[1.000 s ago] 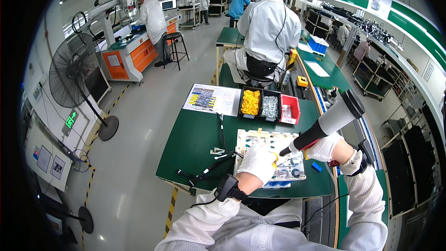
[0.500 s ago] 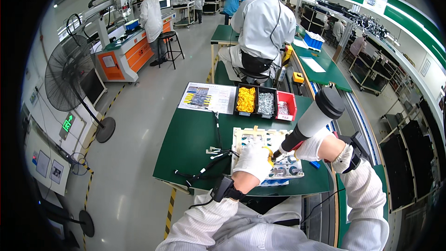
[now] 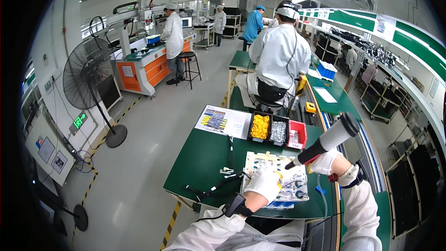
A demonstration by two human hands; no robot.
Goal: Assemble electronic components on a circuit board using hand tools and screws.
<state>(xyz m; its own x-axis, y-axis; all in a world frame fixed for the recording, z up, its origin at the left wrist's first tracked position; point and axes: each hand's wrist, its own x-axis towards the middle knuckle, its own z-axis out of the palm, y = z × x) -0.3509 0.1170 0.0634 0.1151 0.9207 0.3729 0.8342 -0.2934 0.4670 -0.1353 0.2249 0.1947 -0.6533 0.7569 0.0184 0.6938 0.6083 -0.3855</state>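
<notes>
My right hand in a white glove is closed around a pistol-shaped rivet gun, with a white barrel, black end cap and dark tapered nose. Its nose points down and left, above a white tray. My left hand, also gloved, rests over the tray's left part with fingers closed at a small yellow piece; the fingers partly hide it. Round grey-blue parts show in the tray, which lies on a green table. Black cables with white connectors lie left of the tray.
Behind the tray stand bins of yellow pieces, silvery parts and a red bin. A printed sheet lies left of them. A clear hose hangs at right. A co-worker sits ahead; a floor fan stands left.
The rivet gun's nose has lifted away from my left hand and shifted right. My left hand stays on the tray at the yellow piece. The view has tilted up, showing more ceiling.
</notes>
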